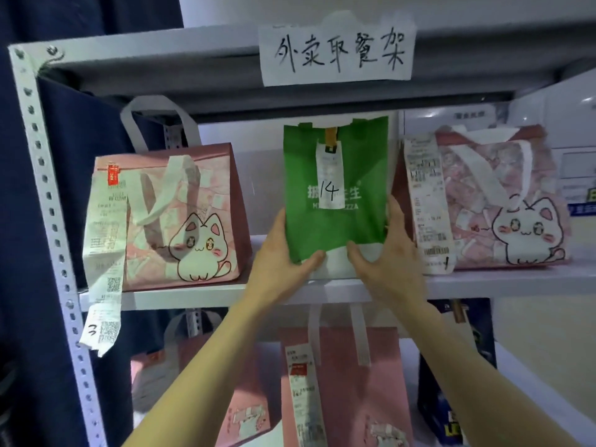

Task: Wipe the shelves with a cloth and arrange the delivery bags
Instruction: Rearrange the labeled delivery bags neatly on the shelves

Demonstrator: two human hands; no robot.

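While your left hand [283,250] and right hand [383,250] clasp the green bag [335,195] mid-shelf, fingers curled round its lower corners, set it upright between the pink bags [167,217].

so I count four pink bags [167,217], one green bag [335,195], one dark blue bag [458,382], and two hands.

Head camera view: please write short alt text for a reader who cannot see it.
Two bare hands, left hand and right hand, grip a green bag tagged 14 on a metal shelf, between two pink cat bags. A handwritten paper sign hangs above.
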